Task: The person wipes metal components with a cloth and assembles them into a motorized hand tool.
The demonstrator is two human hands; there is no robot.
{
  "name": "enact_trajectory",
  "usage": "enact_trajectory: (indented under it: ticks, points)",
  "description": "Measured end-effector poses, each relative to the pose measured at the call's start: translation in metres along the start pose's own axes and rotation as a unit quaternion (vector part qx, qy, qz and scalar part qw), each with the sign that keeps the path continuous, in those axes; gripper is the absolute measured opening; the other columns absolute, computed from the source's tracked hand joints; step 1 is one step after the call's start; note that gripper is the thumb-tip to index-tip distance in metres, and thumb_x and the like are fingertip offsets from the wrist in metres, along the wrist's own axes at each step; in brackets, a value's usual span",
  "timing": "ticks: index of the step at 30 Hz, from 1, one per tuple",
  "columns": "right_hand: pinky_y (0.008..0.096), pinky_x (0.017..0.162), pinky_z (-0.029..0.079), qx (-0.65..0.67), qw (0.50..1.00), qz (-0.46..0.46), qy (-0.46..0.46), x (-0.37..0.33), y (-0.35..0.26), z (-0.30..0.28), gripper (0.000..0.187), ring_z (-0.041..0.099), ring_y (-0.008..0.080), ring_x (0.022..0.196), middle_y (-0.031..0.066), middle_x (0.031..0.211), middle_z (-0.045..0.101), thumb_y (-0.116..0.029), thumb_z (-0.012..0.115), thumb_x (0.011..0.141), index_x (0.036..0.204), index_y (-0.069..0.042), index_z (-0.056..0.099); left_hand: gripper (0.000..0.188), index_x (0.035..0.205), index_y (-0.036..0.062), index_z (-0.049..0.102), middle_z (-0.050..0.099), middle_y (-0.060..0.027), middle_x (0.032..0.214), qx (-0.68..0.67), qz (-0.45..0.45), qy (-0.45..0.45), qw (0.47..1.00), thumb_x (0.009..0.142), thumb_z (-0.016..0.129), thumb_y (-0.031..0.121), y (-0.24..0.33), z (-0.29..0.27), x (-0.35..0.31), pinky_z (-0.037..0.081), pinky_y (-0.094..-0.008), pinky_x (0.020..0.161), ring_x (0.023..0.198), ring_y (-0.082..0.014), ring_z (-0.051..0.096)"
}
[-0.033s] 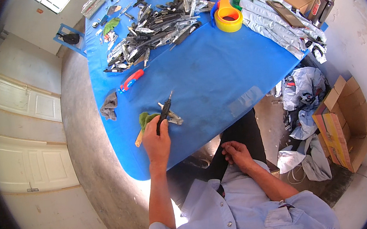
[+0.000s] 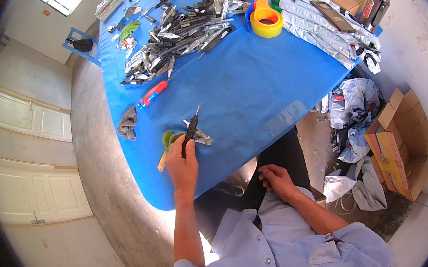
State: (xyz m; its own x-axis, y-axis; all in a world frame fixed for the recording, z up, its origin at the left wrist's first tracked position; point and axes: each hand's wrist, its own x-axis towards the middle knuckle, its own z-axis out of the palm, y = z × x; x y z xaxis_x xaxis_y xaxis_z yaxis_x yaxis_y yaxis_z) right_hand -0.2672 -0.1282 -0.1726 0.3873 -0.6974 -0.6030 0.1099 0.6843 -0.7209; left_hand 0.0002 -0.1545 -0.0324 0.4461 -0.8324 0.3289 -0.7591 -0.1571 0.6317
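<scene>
My left hand [image 2: 181, 161] is closed around a slim black part with a thin metal tip [image 2: 190, 129], tilted up and away over the near left of the table. Just beneath it lie small silver metal pieces [image 2: 204, 140]. A green cloth [image 2: 168, 137] and a tan stick-like piece [image 2: 162, 162] show beside my fingers, partly covered by the hand. My right hand [image 2: 277, 180] rests on my lap below the table edge, fingers curled, with nothing visible in them. A red and blue screwdriver-like tool [image 2: 153, 94] lies farther off, near a grey rag [image 2: 127, 125].
A heap of black and silver metal parts [image 2: 179, 39] covers the far part of the blue table [image 2: 240, 84]. Yellow tape in a dispenser [image 2: 267, 21], silvery bags [image 2: 312, 26], a phone [image 2: 333, 16] and a flask [image 2: 375, 7] stand right. An open carton [image 2: 406, 146] sits below.
My left hand and the black part have shifted very slightly to the left. My right hand stays where it was.
</scene>
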Motion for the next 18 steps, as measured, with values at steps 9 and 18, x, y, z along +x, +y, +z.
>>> enact_trajectory:
  ticks: [9,18]
  points:
    - [0.024,0.054,0.045,0.017,1.0,0.005,-0.009,0.006,0.006,-0.003,0.026,0.06,0.0104,0.071,0.0036,0.091,0.067,-0.024,0.057,0.104,0.118,-0.004,0.066,0.022,0.114,-0.0028,0.069,0.069,-0.0066,0.09,-0.107,-0.054,-0.012,0.993,0.098,0.066,0.012,0.012,-0.011,-0.002,0.049,-0.0273,0.071,0.08,-0.0134,0.063]
    - [0.0267,0.059,0.048,-0.031,0.999,-0.01,-0.025,-0.001,-0.007,0.007,0.028,0.06,0.0113,0.071,0.0039,0.091,0.068,-0.024,0.059,0.101,0.119,-0.004,0.067,0.026,0.118,-0.0033,0.068,0.066,-0.0023,0.086,-0.189,-0.074,-0.04,0.978,0.102,0.065,0.017,0.027,-0.021,-0.019,0.044,-0.0211,0.065,0.074,-0.0065,0.057]
